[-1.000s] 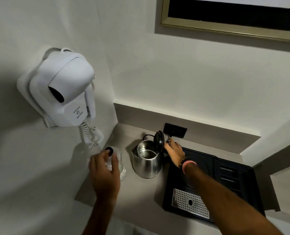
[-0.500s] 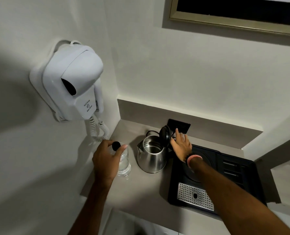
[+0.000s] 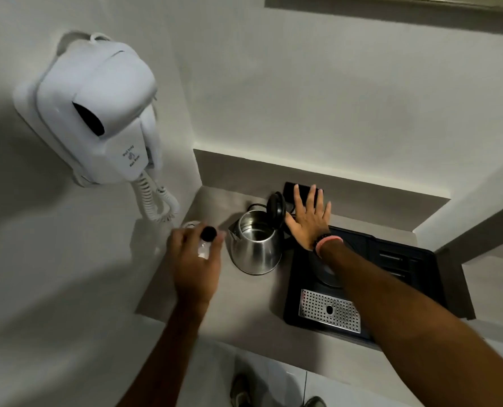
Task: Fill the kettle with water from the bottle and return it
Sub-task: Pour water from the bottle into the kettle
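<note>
Steel kettle lid up, right hand fingers spread, left hand gripping bottle

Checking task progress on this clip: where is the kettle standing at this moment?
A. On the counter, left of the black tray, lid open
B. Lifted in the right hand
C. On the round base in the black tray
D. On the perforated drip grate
A: the kettle stands on the counter left of the black tray, lid raised; the right hand is open beside it.

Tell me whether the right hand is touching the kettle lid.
Cannot tell. In the head view the right hand is spread open beside the raised kettle lid; its thumb edge meets the lid's outline, with no clear gap or contact.
</note>
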`<state>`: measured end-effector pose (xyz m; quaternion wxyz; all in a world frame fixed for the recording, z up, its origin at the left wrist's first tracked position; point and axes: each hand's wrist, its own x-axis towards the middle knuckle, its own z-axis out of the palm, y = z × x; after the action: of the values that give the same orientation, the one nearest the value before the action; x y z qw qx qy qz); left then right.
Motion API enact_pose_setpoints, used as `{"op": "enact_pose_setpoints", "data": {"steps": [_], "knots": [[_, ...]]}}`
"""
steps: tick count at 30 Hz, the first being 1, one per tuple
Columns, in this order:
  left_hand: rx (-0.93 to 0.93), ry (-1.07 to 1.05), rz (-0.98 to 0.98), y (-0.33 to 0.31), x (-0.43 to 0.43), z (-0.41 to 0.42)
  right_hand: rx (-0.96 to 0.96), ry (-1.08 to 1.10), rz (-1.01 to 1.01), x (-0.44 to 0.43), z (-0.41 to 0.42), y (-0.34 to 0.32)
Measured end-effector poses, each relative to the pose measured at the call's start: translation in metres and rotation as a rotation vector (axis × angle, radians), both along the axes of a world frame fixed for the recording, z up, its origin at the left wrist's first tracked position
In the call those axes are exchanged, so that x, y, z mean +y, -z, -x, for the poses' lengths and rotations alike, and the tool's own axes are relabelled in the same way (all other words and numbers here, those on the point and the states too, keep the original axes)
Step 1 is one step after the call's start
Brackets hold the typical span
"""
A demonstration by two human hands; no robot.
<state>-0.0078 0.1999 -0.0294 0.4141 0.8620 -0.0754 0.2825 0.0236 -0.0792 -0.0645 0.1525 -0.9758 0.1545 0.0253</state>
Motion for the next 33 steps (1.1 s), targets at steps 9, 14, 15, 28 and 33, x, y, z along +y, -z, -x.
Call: {"op": "enact_pose_setpoints", "data": {"steps": [9,14,15,28,33], "knots": [[0.584,0.067,-0.201,0.127,-0.043,0.037,-0.036,-0.086,0.048,-0.004,-0.003,-0.002],[0.698,0.045,-0.29,0.161,-0.044,0.031,-0.03,-0.093,0.016,-0.004,-0.003,0.002],[0.685,0.051,-0.304,0.163,-0.045,0.03,-0.034,-0.094,0.014,-0.004,-0.004,0.003],[0.514,-0.396,0.434,0.106,-0.007,0.015,-0.072,-0.167,0.089,-0.012,-0.01,0.005],[0.296,-0.226,0.315,0.078,-0.005,-0.014,-0.119,-0.167,0.155,-0.011,-0.009,0.003]]}}
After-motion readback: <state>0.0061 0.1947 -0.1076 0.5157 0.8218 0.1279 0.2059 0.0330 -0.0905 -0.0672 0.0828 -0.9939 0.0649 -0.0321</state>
